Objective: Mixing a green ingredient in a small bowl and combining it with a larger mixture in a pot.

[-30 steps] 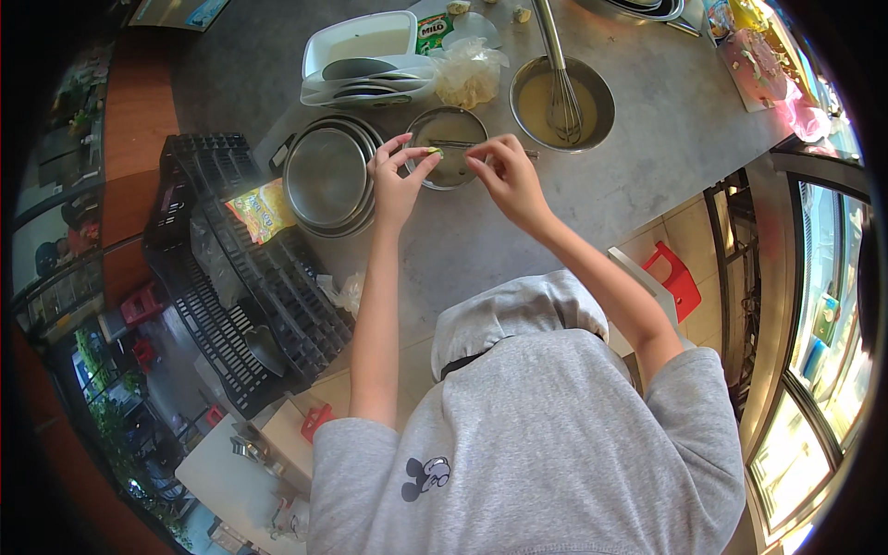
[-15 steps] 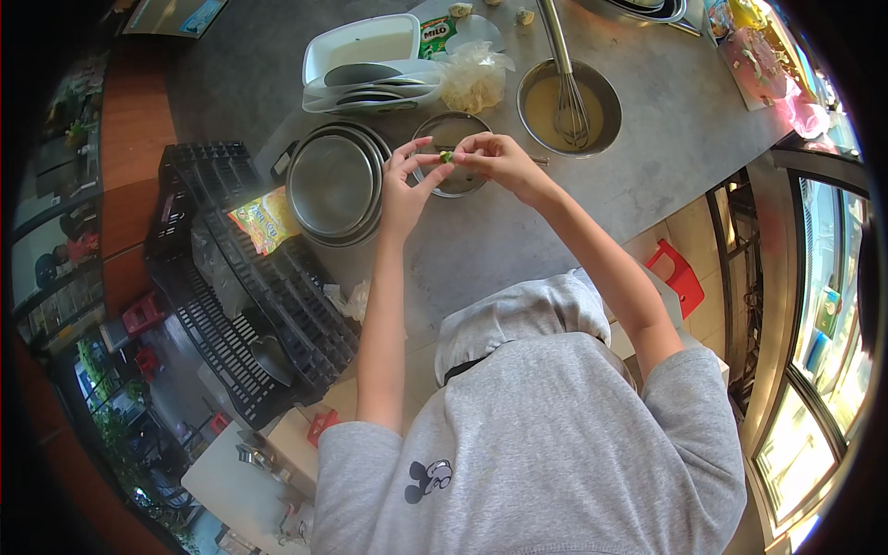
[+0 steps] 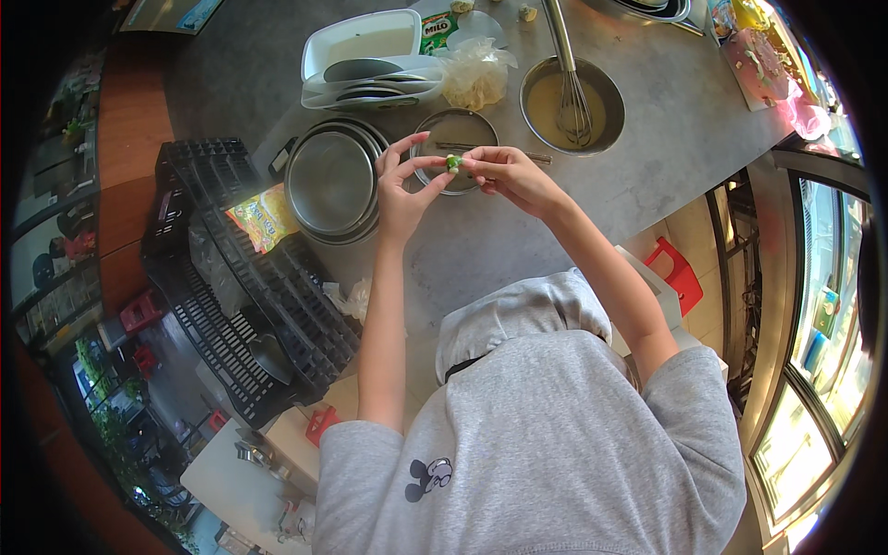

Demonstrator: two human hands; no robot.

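A small green piece (image 3: 452,163), pale on one side and too small to name, is pinched between my two hands above a round metal bowl (image 3: 455,128). The thumb and a finger of my left hand (image 3: 405,185) hold it from the left, with the other fingers raised. From the right, the fingertips of my right hand (image 3: 520,178) grip the same piece. Chopsticks (image 3: 534,157) lie across the bowl, partly hidden by my right hand. Just left of my left hand stand stacked round metal pans (image 3: 330,182).
Beyond my right hand, a whisk (image 3: 575,109) leans in a pot of yellowish liquid (image 3: 544,97). A tied plastic bag (image 3: 476,81) sits beside a container of dishes (image 3: 319,97) and a white tub (image 3: 311,54). Black crates (image 3: 310,319) bearing a yellow packet (image 3: 264,220) adjoin the table's left side.
My right hand has shifted slightly right and down, its fingers now more spread. More of the green piece and the chopsticks shows. The left hand stays nearly in place, still pinching.
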